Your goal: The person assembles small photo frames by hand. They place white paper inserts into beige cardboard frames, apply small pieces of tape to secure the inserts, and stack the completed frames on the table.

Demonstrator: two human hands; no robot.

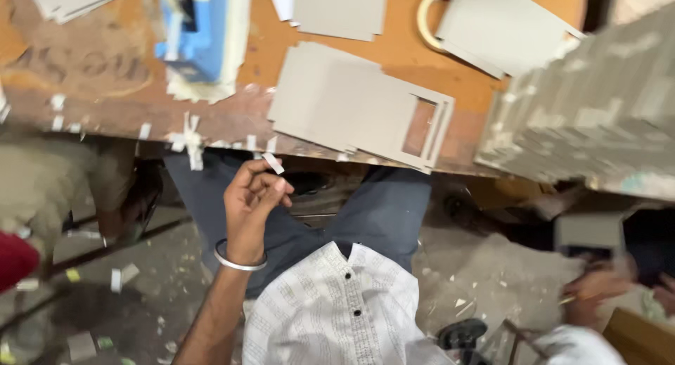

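One left hand pinching white tape strip | strip slants up-left to down-right | right hand blurred, grip unclear

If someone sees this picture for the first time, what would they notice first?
Probably the left hand, raised below the table edge and pinching a small white strip, with a metal bangle on the wrist. Next, the grey card pieces lying on the orange table just above, one with a window cut out. At lower right, the blurred right hand reaches towards a grey piece.
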